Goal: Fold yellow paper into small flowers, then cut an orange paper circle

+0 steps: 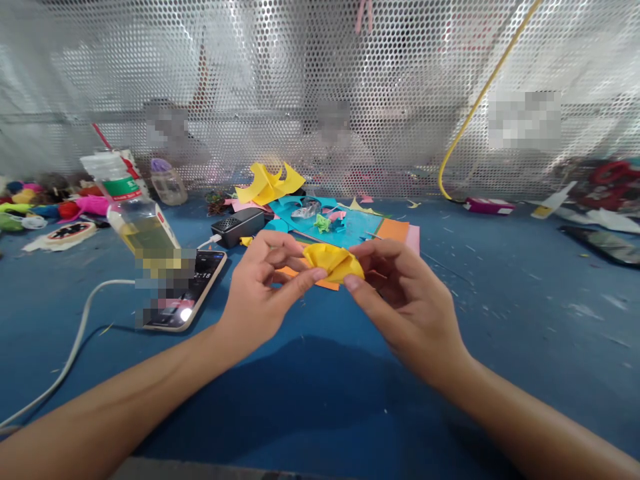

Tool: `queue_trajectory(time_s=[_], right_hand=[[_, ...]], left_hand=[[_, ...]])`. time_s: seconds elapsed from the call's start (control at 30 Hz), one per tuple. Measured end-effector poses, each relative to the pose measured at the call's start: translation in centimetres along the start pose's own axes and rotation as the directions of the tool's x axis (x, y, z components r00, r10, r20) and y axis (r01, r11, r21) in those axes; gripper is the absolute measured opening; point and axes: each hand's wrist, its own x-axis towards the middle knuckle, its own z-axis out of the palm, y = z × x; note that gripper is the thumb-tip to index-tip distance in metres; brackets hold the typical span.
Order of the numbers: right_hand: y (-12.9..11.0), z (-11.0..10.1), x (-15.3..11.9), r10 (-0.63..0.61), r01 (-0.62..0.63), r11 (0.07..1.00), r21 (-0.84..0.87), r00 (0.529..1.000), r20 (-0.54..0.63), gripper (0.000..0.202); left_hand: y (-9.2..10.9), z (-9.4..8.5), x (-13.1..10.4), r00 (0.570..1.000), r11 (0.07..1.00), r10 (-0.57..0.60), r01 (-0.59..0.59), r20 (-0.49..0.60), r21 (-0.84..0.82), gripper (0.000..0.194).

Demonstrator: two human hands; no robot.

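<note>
A small piece of folded yellow paper (333, 262) is held up above the blue table, its surface creased into fan-like pleats. My left hand (270, 280) pinches its left edge between thumb and fingers. On the opposite edge, my right hand (407, 293) grips it the same way, thumb in front and fingers behind. Beyond the hands lies a stack of coloured paper, with a blue sheet (357, 227) on top and an orange sheet (395, 230) sticking out at the right. Cut yellow paper (270, 185) stands curled behind the stack.
Left of my hands are a lit phone (200, 287), a leaning bottle of yellowish liquid (143, 223), a black box-shaped device (237, 227) and a white cable (83, 327). A dark phone-like slab (603, 245) and a purple box (489, 206) lie right. Perforated metal (400, 80) closes the back.
</note>
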Motion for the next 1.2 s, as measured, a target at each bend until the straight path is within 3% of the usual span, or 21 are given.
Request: queue_trajectory(time_s=[0.2,0.63,0.9,1.2], right_hand=[[0.14,0.10,-0.12,-0.031,0.031,0.999,-0.035,1.000,-0.002,0.026],[0.03,0.21,-0.29,-0.223,0.223,0.926,-0.303,0.974,0.038,0.025],[0.14,0.31,-0.34,-0.252,0.249,0.912,-0.328,0.967,0.034,0.032],[0.30,0.31,-0.33,-0.248,0.248,0.913,-0.323,0.968,0.041,0.034]], left_hand=[[0.05,-0.02,-0.23,0.990,0.990,0.139,-0.140,0.021,0.033,0.020],[-0.18,-0.15,-0.11,0.986,0.978,0.162,-0.164,0.030,0.128,0.029],[-0.25,-0.03,-0.25,0.981,0.968,0.195,-0.191,-0.013,0.164,0.034],[-0.43,-0.46,-0.01,0.919,0.873,0.391,-0.386,0.046,0.297,0.029]])
